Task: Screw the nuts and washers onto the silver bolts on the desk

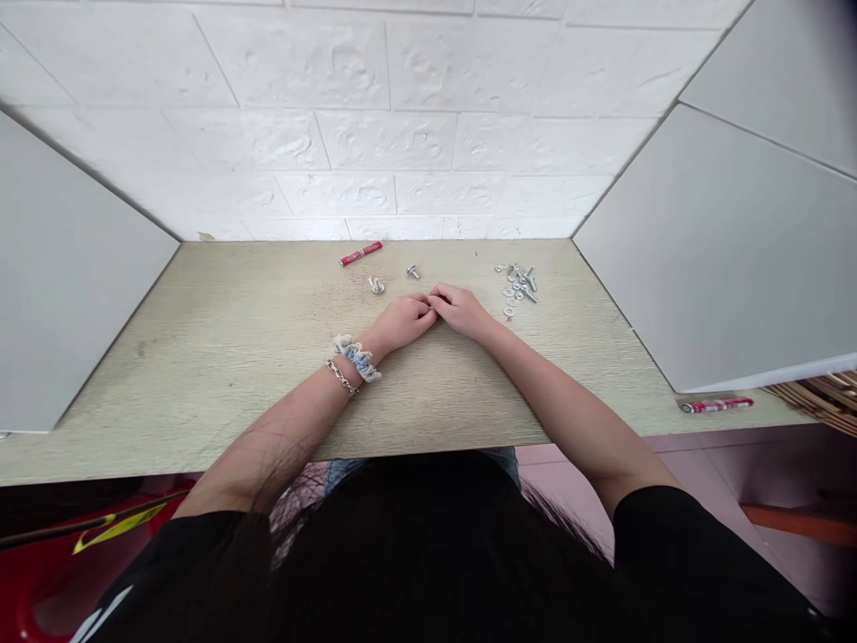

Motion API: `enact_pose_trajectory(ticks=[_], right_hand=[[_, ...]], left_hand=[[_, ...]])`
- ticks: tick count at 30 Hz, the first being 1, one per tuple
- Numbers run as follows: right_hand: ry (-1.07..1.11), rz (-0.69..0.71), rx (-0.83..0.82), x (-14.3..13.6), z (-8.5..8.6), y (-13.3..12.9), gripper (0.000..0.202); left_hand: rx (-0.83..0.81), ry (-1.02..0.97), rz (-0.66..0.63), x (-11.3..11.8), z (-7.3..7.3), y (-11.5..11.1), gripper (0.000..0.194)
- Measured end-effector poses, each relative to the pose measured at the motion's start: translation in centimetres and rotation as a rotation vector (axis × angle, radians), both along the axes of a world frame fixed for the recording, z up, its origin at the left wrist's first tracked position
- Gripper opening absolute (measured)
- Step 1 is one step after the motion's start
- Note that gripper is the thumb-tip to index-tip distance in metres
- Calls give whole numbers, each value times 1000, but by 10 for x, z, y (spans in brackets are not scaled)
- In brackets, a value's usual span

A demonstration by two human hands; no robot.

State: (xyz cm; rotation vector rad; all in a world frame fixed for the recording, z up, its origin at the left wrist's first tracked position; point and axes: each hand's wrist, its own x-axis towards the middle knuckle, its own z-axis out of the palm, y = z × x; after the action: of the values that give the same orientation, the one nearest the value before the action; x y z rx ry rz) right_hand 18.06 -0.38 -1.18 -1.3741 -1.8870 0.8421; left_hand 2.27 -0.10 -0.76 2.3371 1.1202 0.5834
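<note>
My left hand [404, 321] and my right hand [459, 309] meet over the middle of the wooden table [428, 406]. Their fingers are pinched together around a tiny metallic piece, mostly hidden between the fingertips. Just beyond them lies a bolt with a washer [413, 271]. Another bolt with washers [377, 286] sits behind my left hand. To the right of my right hand is a loose group of silvery bolts [531, 279], nuts and flat washers [509, 312].
A red tube [361, 254] lies near the white brick-patterned wall [421, 138]. Another red tube [716, 405] rests at the right front edge beside a wicker basket [827, 397]. Grey-white panels [729, 241] stand at both sides.
</note>
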Motion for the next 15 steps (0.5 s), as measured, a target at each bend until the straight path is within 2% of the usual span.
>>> enact_pose_trajectory(ticks=[15], right_hand=[[6, 0, 1, 0, 0, 0, 19]], left_hand=[[34, 22, 2, 0, 0, 0, 43]])
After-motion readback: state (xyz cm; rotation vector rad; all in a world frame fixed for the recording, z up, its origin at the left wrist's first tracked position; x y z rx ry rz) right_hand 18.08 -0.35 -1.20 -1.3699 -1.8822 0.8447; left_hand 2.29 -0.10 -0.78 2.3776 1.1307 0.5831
